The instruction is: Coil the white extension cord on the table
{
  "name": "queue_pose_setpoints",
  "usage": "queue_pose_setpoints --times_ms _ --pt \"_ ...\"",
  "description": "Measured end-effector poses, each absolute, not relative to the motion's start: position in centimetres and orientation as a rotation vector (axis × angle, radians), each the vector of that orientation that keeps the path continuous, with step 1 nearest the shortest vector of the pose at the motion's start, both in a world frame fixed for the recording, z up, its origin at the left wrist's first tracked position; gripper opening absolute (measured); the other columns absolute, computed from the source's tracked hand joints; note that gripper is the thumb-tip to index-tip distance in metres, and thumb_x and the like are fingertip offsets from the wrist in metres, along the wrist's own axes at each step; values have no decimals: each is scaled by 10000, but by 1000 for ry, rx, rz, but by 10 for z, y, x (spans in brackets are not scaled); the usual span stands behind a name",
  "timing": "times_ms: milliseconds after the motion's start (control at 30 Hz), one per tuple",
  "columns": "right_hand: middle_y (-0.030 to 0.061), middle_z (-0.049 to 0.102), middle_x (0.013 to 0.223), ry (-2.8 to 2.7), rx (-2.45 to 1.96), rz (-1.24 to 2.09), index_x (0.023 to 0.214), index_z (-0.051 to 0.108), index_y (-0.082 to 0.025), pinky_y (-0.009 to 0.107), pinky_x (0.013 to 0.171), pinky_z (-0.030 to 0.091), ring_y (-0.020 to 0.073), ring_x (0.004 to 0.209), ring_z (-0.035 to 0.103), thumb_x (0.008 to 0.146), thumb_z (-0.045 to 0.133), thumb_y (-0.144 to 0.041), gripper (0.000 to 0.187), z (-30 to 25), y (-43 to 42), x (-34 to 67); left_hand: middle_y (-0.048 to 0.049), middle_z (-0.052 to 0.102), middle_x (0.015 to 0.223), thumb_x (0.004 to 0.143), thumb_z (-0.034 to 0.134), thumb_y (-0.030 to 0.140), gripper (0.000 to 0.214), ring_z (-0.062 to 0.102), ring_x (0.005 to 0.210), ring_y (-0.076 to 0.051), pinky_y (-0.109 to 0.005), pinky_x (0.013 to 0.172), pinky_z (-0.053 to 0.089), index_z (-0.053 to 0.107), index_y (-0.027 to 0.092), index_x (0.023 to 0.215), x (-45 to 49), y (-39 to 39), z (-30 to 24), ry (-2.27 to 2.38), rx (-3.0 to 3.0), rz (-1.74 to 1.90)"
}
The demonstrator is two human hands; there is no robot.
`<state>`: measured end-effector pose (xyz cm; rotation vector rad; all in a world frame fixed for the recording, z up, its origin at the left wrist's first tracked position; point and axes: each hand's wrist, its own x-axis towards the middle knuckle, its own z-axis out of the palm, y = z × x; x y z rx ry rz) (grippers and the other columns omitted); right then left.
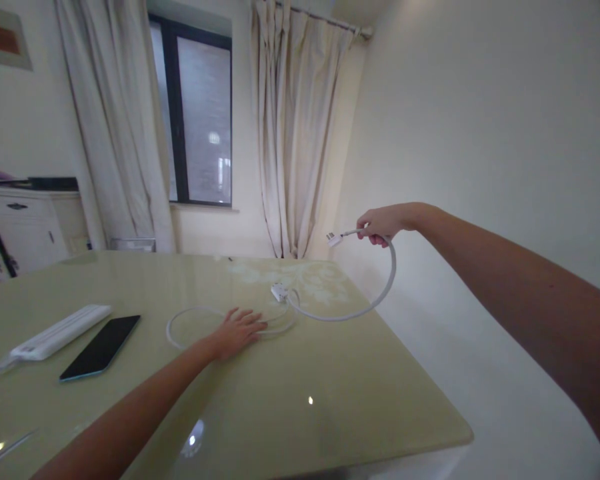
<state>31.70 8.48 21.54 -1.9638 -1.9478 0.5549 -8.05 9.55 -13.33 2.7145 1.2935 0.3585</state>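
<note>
My right hand (377, 224) is raised above the table's right edge, its fingers closed around a white cable (347, 317) just behind a white plug (334, 239) with metal prongs. From there the cable hangs in a wide curve down to the tabletop. A white block-shaped connector (279, 292) lies on the table beside the cable's coil. My left hand (239, 331) rests palm down on the looped part of the cable, fingers stretched out and slightly spread.
To the left lie a dark phone-like slab (100, 348) and a long white power strip (63, 331) with its cord. The glossy pale table (360, 407) has a rounded front right corner close to the wall. Curtains (300, 120) and a white cabinet (25, 227) stand behind.
</note>
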Motion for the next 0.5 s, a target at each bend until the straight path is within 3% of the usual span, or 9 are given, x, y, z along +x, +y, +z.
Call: queue_pose_setpoints --times_ms 133,233,300,400,467,500 --pt "-19 567 516 -2124 -1876 422 717 669 -183 258 478 440 124 450 522 723 835 -153 168 210 89 320 -78 624 1462 839 531 137 448 531 1381 -347 -599 1135 384 754 321 1181 -78 124 -131 1768 2335 729" --pt "2 607 596 -2344 -1684 41 702 663 -192 263 563 383 122 527 511 772 779 -102 163 204 86 305 -78 671 1376 768 477 45 578 588 1317 -271 -468 1121 453 695 261 1259 -61 129 -105 1734 2271 947" --pt "24 629 657 -2413 -1513 -170 721 669 -201 284 628 353 140 598 523 827 722 -75 173 197 80 285 -96 661 1369 799 447 44 570 577 1322 -251 -440 1147 428 650 220 1301 -42 119 -71 1605 2287 1246" --pt "46 658 716 -2554 -1323 -289 789 690 -218 303 671 325 175 671 560 901 658 -117 154 183 63 242 -136 636 1393 939 496 206 439 557 1333 -280 -474 1150 400 570 198 1372 -9 90 -10 1276 2342 1707" --pt "49 681 747 -2693 -1166 -325 821 698 -220 304 673 314 186 696 579 925 637 -151 139 176 50 212 -149 652 1375 964 560 325 429 575 1312 -309 -487 1121 406 555 211 1378 9 70 27 1167 2406 1721" --pt "49 688 755 -2751 -1086 -350 824 698 -217 302 671 310 188 704 585 934 623 -160 145 174 45 200 -142 715 1253 959 588 364 369 630 1231 -318 -475 1074 438 602 214 1296 15 62 41 1143 2433 1665"
